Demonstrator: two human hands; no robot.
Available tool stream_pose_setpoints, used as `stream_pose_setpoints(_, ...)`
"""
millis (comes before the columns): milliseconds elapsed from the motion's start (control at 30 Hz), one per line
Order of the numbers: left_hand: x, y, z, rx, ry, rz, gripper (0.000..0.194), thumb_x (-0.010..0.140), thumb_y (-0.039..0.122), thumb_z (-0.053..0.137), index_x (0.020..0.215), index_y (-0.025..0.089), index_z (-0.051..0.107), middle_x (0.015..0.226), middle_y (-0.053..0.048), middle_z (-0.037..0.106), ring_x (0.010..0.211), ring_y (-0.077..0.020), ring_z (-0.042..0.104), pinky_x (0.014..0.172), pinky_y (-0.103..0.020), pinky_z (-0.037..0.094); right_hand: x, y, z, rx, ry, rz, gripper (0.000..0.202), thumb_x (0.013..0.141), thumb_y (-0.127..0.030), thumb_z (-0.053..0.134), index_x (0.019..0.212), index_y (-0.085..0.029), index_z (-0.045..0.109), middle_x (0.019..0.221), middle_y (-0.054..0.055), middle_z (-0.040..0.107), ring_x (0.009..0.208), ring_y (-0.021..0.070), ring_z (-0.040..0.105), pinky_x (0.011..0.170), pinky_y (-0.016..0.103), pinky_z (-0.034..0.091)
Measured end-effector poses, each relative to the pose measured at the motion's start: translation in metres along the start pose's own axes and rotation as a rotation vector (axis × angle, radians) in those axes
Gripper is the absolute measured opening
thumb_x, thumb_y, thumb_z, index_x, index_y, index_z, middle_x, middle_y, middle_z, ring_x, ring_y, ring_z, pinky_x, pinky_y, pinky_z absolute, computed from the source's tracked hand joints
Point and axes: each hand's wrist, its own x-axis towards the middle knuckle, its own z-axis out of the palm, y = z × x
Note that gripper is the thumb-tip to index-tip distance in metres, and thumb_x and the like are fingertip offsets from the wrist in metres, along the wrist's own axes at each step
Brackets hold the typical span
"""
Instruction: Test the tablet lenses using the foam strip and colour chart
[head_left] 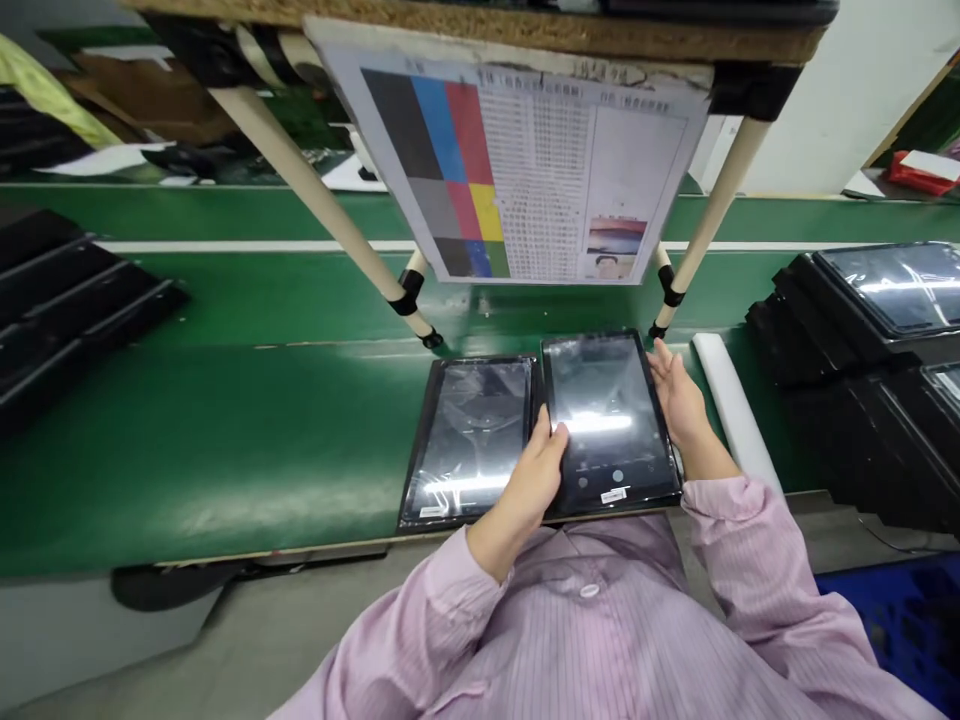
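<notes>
Now hands (534, 468) flank the right tablet's (609, 415) long edges.

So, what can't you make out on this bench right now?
All in the head view:
- Labels on the right tablet and left tablet: too small to read.
- Part of the right tablet's screen: washed out by glare.
- Some fingers of the left hand: hidden by the hand itself, perhaps the tablet too.
- Fine print on the hanging sheet: too small and blurred.
- Black stack: cut off by the left edge.
</notes>
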Motion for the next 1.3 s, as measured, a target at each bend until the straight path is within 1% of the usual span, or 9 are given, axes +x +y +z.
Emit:
stream_pose_setpoints(100, -0.003, -0.004, -0.007, 0.079, -0.045, -0.004, 0.086, 0.093, 0.057, 0.073, 0.165, 0.023, 0.043, 0.178, -0.014, 0.030, 0.166, -0.0352, 0.025, 0.136, -0.056, 0.017, 0.002, 0.018, -0.008, -0.108, 0.053, -0.014, 0.097, 0.094, -0.089, 0.030, 0.164, -0.022, 0.046, 0.157, 0.014, 0.060, 0.154, 0.0328, 0.047, 0.131, 0.061, 0.030)
stream_pose_setpoints(233, -0.016, 0.007, -0.045, 0.368, -0.047, 0.255, 0.075, 0.104, 0.055, 0.054, 0.171, 0.032, 0.028, 0.177, -0.012, 0.035, 0.159, -0.0302, 0.040, 0.129, -0.057, 0.035, -0.025, 0.011, -0.009, -0.479, -0.057, -0.222, 0.066, 0.103, -0.074, 0.039, 0.143, -0.032, 0.071, 0.162, 0.007, 0.056, 0.157, 0.0335, 0.038, 0.132, 0.061, 0.024)
stream_pose_setpoints(367, -0.020, 0.017, -0.088, 0.876, 0.184, 0.497, 0.049, 0.107, 0.039, 0.046, 0.150, 0.023, 0.063, 0.143, -0.017, 0.062, 0.135, -0.0330, 0.055, 0.120, -0.061, 0.042, -0.055, 0.004, 0.003, -0.998, -0.300, -0.426, 0.048, 0.111, -0.050, 0.036, 0.130, -0.038, 0.079, 0.167, 0.003, 0.050, 0.157, 0.0394, 0.033, 0.121, 0.070, 0.030)
stream_pose_setpoints(467, -0.018, 0.019, -0.106, 1.174, 0.330, 0.474, 0.042, 0.104, 0.028, 0.048, 0.131, 0.020, 0.079, 0.132, -0.022, 0.061, 0.127, -0.0395, 0.051, 0.112, -0.066, 0.045, -0.062, 0.008, 0.008, -1.049, -0.283, -0.459, 0.047, 0.112, -0.044, 0.036, 0.137, -0.038, 0.075, 0.171, 0.004, 0.045, 0.157, 0.0403, 0.034, 0.118, 0.069, 0.033)
stream_pose_setpoints(567, -0.013, 0.021, -0.108, 1.342, 0.390, 0.359, 0.042, 0.103, 0.026, 0.052, 0.135, 0.023, 0.078, 0.135, -0.024, 0.057, 0.126, -0.0431, 0.047, 0.105, -0.067, 0.047, -0.064, 0.011, 0.005, -0.970, -0.161, -0.487, 0.050, 0.112, -0.042, 0.031, 0.147, -0.038, 0.067, 0.171, 0.006, 0.043, 0.155, 0.0372, 0.038, 0.119, 0.065, 0.035)
stream_pose_setpoints(700, -0.010, 0.023, -0.106, 1.450, 0.330, 0.234, 0.043, 0.103, 0.028, 0.053, 0.139, 0.023, 0.075, 0.137, -0.025, 0.055, 0.125, -0.0454, 0.047, 0.099, -0.066, 0.048, -0.070, 0.012, -0.009, -0.935, -0.074, -0.452, 0.050, 0.113, -0.044, 0.032, 0.144, -0.034, 0.070, 0.165, 0.010, 0.049, 0.152, 0.0369, 0.042, 0.118, 0.064, 0.037)
stream_pose_setpoints(967, -0.023, 0.013, -0.111, 1.416, 0.279, 0.392, 0.044, 0.106, 0.034, 0.048, 0.138, 0.023, 0.076, 0.132, -0.023, 0.054, 0.120, -0.0403, 0.045, 0.102, -0.064, 0.046, -0.085, 0.018, -0.030, -1.013, 0.049, -0.406, 0.051, 0.112, -0.042, 0.033, 0.118, -0.035, 0.084, 0.159, 0.007, 0.057, 0.151, 0.0380, 0.044, 0.117, 0.064, 0.035)
stream_pose_setpoints(1167, -0.026, 0.012, -0.098, 1.368, 0.260, 0.430, 0.041, 0.104, 0.030, 0.050, 0.132, 0.027, 0.080, 0.129, -0.021, 0.054, 0.117, -0.0388, 0.044, 0.100, -0.065, 0.045, -0.084, 0.020, -0.024, -1.047, -0.051, -0.314, 0.048, 0.111, -0.042, 0.035, 0.131, -0.038, 0.078, 0.163, 0.006, 0.054, 0.152, 0.0400, 0.040, 0.116, 0.067, 0.032)
stream_pose_setpoints(1300, -0.026, 0.015, -0.092, 1.370, 0.250, 0.410, 0.040, 0.103, 0.028, 0.052, 0.133, 0.029, 0.079, 0.131, -0.022, 0.054, 0.119, -0.0404, 0.044, 0.097, -0.062, 0.046, -0.084, 0.017, -0.029, -0.941, 0.032, -0.345, 0.052, 0.111, -0.047, 0.030, 0.139, -0.038, 0.073, 0.163, 0.008, 0.051, 0.148, 0.0391, 0.045, 0.115, 0.066, 0.035)
